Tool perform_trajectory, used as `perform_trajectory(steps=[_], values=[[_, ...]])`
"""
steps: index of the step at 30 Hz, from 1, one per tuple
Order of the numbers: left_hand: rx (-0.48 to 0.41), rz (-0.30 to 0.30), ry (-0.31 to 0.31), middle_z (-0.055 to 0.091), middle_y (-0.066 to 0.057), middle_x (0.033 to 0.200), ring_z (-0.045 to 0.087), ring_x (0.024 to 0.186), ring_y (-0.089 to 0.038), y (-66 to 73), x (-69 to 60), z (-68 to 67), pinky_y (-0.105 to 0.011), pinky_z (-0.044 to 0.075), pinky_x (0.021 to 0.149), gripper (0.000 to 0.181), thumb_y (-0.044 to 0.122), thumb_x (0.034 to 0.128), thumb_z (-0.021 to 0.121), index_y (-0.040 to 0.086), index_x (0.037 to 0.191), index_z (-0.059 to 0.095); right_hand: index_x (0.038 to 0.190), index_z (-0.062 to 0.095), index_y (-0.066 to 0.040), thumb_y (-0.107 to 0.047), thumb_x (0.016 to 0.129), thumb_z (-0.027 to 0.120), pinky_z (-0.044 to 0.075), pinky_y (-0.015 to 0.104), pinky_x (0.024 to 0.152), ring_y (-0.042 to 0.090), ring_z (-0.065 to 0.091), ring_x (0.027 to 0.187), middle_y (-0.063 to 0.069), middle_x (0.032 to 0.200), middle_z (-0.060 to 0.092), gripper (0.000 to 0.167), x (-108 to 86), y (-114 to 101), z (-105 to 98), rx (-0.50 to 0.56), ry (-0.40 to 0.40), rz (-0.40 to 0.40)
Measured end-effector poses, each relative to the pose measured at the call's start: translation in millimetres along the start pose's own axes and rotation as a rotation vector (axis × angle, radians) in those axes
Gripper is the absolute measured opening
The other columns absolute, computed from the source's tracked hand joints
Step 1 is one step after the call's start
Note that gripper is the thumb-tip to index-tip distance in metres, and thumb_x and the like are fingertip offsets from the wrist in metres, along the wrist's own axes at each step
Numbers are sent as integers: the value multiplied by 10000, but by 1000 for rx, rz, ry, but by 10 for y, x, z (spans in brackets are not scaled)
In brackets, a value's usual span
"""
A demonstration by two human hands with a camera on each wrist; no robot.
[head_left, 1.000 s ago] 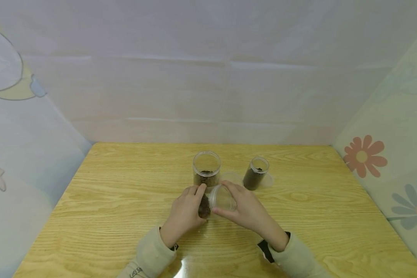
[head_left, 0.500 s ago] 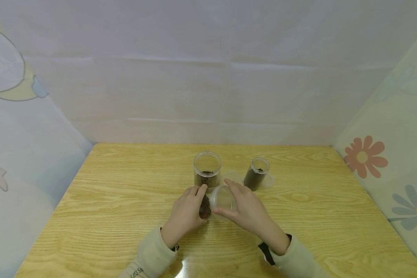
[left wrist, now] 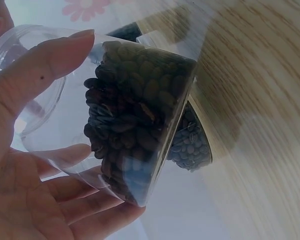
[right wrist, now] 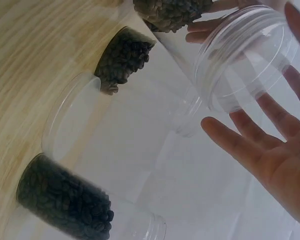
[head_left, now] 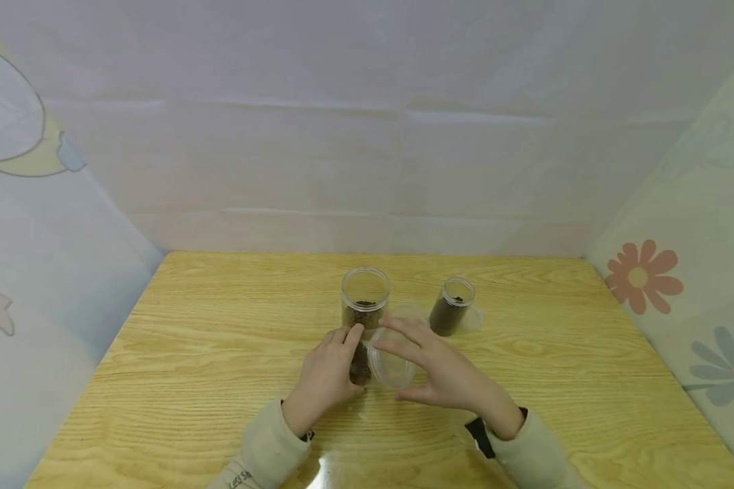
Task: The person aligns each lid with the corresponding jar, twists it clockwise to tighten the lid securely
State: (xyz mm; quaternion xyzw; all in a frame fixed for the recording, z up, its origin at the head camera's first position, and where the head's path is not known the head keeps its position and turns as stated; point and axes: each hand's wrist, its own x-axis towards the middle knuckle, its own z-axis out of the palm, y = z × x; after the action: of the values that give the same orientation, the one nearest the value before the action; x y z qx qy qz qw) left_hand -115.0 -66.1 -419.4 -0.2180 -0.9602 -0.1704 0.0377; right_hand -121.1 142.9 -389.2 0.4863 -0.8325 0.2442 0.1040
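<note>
Brown-black beans (left wrist: 132, 122) in clear jar (left wrist: 76, 112)

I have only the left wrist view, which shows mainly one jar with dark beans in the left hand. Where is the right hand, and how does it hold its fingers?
Observer: The right hand is at the clear rim end of the held jar, with its fingers spread.
Operator: Thank you. Behind this jar I see other beans. How high do they fill their jar?
Observer: Only the lower part of that wide jar is filled; above them it is clear.
Operator: Does a third jar stand somewhere?
Observer: Yes, a narrow jar stands upright, to the right of the wide jar in the head view.
</note>
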Motion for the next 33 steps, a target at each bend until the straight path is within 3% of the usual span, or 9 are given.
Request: perform_trajectory(steps=[4, 10, 21, 29, 33], values=[[-8, 2, 1, 532, -167, 1180, 520, 1064, -332, -8, -5, 3, -426, 512, 723, 907, 270, 524, 892, 53, 1275, 431, 1313, 457, -133, -229, 595, 848, 402, 490, 914, 287, 393, 1211, 100, 1374, 377, 824, -6, 15, 24, -1, 11, -2], [-10, 11, 9, 534, -165, 1170, 524, 1054, -329, -11, -5, -4, -420, 514, 712, 911, 269, 526, 891, 49, 1279, 428, 1309, 464, -125, -279, 622, 836, 428, 465, 893, 297, 420, 1187, 118, 1342, 410, 796, -4, 0, 31, -30, 10, 64], [26, 16, 17, 542, -152, 1157, 525, 1056, -321, 2, -1, 5, -414, 518, 699, 906, 285, 518, 893, 61, 1267, 436, 1321, 475, -94, -486, 742, 695, 484, 453, 808, 314, 545, 1064, 137, 1229, 533, 733, 26, -145, 36, -128, 14, 332], [20, 23, 25, 547, -156, 1153, 531, 1048, -324, 2, -7, 16, -411, 516, 718, 905, 276, 511, 898, 58, 1261, 441, 1308, 489, -82, -492, 763, 668, 500, 448, 764, 311, 589, 997, 136, 1177, 582, 704, 53, -211, 69, -111, 29, 487], [22, 26, 23, 544, -156, 1159, 528, 1055, -325, 7, -8, 20, -410, 515, 727, 906, 272, 513, 897, 57, 1265, 439, 1302, 495, -75, -516, 768, 648, 502, 445, 757, 312, 598, 981, 141, 1168, 590, 709, 56, -218, 78, -120, 23, 528]])
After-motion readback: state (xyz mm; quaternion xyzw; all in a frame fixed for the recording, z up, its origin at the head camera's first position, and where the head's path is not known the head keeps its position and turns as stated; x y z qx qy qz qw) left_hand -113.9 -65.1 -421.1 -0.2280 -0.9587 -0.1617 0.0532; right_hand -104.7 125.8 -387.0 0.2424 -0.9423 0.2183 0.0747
